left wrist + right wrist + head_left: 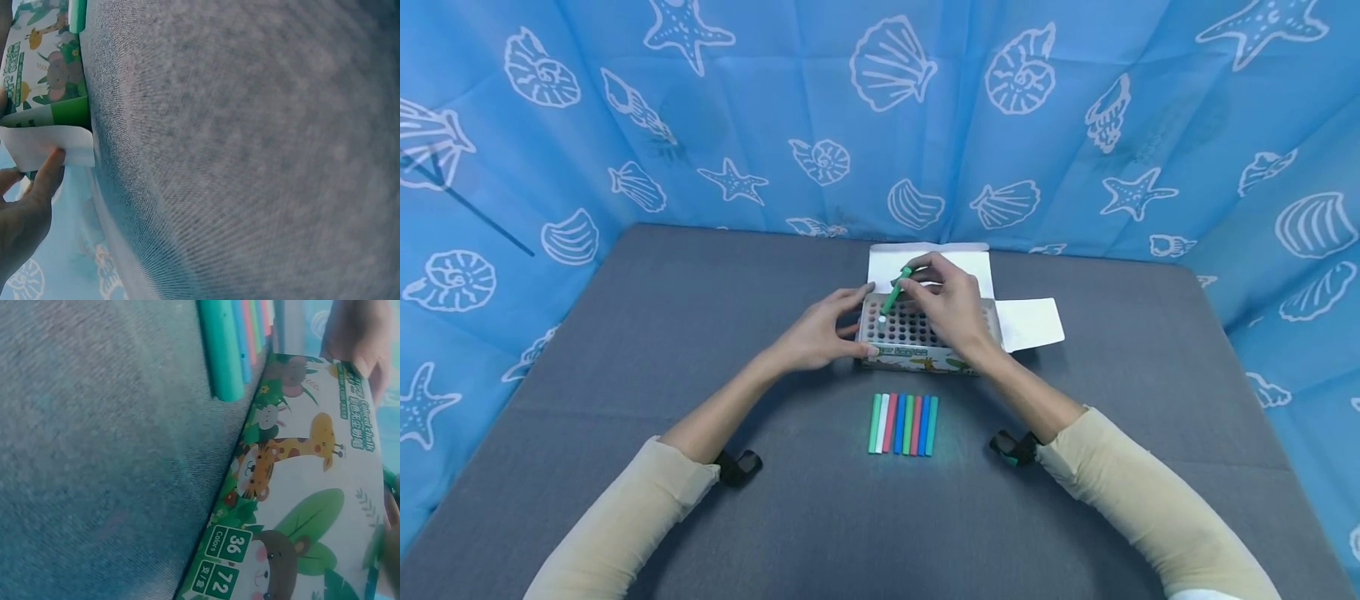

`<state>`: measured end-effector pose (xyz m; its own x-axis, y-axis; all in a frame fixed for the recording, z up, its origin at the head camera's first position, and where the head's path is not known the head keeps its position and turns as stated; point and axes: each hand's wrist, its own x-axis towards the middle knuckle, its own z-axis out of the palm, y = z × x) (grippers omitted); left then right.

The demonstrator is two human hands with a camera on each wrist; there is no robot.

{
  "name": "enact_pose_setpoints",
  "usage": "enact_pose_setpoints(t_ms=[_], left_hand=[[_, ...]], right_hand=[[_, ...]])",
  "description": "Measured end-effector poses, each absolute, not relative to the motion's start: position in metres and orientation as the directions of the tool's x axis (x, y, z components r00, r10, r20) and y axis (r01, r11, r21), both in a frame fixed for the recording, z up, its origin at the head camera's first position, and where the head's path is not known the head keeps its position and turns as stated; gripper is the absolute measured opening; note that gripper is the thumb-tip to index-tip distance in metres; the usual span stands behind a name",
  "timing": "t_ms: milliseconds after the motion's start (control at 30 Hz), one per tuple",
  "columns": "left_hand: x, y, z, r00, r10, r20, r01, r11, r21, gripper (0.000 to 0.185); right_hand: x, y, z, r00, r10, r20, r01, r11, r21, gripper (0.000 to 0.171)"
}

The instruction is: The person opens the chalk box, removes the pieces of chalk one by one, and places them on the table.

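My right hand (951,304) pinches a green chalk stick (892,293), tilted, its lower end over the left part of the open chalk box (917,360). My left hand (816,329) grips the box's left end, thumb at the front corner and fingers toward the back. Inside the box, a holed tray (901,337) shows many round holes, with a white chalk end (882,320) just below the green stick. In the left wrist view, a finger touches a white end flap (59,140). The right wrist view shows the animal-printed box front (294,469).
In front of the box lies a side-by-side row of chalk sticks (902,425) in green, white, red and blue. A white side flap (1032,323) sticks out to the right, and the lid (880,260) stands open behind. Grey cloth (625,375) covers the table; a blue curtain (775,100) hangs beyond.
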<state>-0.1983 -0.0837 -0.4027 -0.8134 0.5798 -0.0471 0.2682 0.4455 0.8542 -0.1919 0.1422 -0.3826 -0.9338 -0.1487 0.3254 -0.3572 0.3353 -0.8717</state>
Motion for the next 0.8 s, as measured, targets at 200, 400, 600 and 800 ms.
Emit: enact_pose_setpoints(t_ms=[200,400,600,800], left_hand=[[-0.197,-0.083,-0.403,-0.815,0.577,-0.055,0.26,0.448,0.855,0.095],[-0.196,-0.084,-0.4,-0.819,0.57,-0.069,0.238,0.446,0.863,0.095],[-0.196,-0.084,-0.4,-0.817,0.574,-0.066,0.246,0.448,0.86,0.095],[-0.196,-0.083,-0.401,-0.814,0.577,-0.061,0.252,0.447,0.858,0.095]], right_hand=[[-0.189,0.15,-0.379,-0.937,-0.134,0.323,-0.349,0.295,-0.889,0.021],[-0.181,0.158,-0.375,-0.954,-0.139,0.265,-0.292,0.24,-0.926,0.024],[-0.17,0.166,-0.37,-0.961,-0.145,0.234,-0.265,0.267,-0.926,0.026],[-0.158,0.173,-0.367,-0.969,-0.154,0.191,-0.231,0.311,-0.922,0.028]])
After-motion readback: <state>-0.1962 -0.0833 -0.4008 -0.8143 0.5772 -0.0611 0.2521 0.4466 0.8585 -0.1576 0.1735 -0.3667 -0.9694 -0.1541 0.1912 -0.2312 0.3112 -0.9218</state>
